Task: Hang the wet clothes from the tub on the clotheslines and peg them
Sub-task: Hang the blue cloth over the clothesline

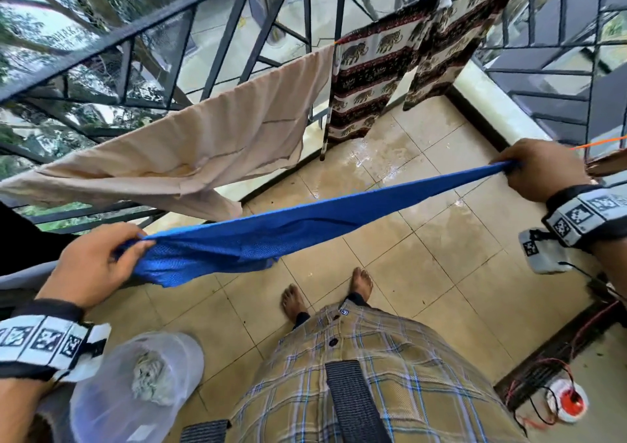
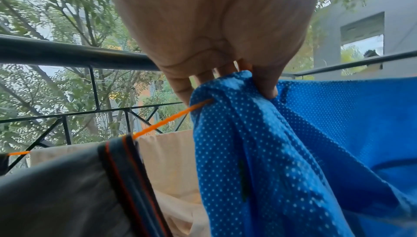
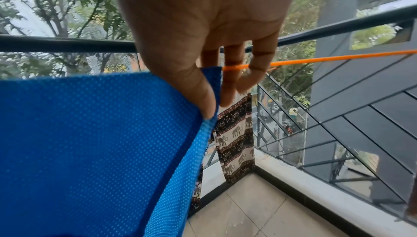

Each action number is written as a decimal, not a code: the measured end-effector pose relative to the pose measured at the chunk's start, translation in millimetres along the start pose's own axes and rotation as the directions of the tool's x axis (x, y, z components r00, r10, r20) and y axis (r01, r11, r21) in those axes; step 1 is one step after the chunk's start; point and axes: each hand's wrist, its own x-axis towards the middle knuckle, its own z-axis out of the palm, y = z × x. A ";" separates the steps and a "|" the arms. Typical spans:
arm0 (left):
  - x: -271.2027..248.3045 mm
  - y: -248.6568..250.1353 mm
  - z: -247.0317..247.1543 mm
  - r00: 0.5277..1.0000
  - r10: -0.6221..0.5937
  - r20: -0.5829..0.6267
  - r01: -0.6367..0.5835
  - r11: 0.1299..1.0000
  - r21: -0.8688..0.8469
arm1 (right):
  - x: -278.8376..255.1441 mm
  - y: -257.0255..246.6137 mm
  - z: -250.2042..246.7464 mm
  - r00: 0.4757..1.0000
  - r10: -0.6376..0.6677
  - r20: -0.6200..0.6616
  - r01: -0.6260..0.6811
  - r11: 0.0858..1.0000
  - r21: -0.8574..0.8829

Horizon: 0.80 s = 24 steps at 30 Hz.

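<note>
Three garments already hang near the orange clothesline, while the left hand and right hand pinch the blue cloth's ends along it, unpegged, one bundle apparently left in the tub.

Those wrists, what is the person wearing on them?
Bare hands, no sleeves. Each wrist carries a black strap with white squares printed in black codes: left wristband, right wristband. A small grey box with a thin black cable hangs below the right one.
</note>
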 end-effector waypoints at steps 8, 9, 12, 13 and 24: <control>-9.0 -2.7 11.8 0.993 0.003 -0.114 -0.016 0.993 -0.114 | -6.5 -44.6 11.6 0.990 0.025 0.137 -0.008 0.993 -0.121; -10.4 -6.7 22.3 0.995 0.005 -0.101 -0.019 0.990 -0.138 | -6.9 -46.7 13.5 0.984 0.020 0.176 0.000 0.993 -0.114; -18.5 -19.8 58.7 0.998 -0.058 -0.026 0.053 0.984 -0.169 | -9.0 -50.4 16.4 0.979 0.023 0.200 0.001 0.993 -0.119; -20.2 -23.0 69.5 0.997 -0.079 -0.010 0.076 0.982 -0.174 | -10.3 -50.0 17.6 0.978 0.035 0.204 -0.012 0.994 -0.112; -29.4 -25.2 89.6 0.990 -0.036 -0.136 0.014 0.987 -0.158 | -13.6 -24.4 19.9 0.968 -0.051 0.245 0.043 0.998 0.040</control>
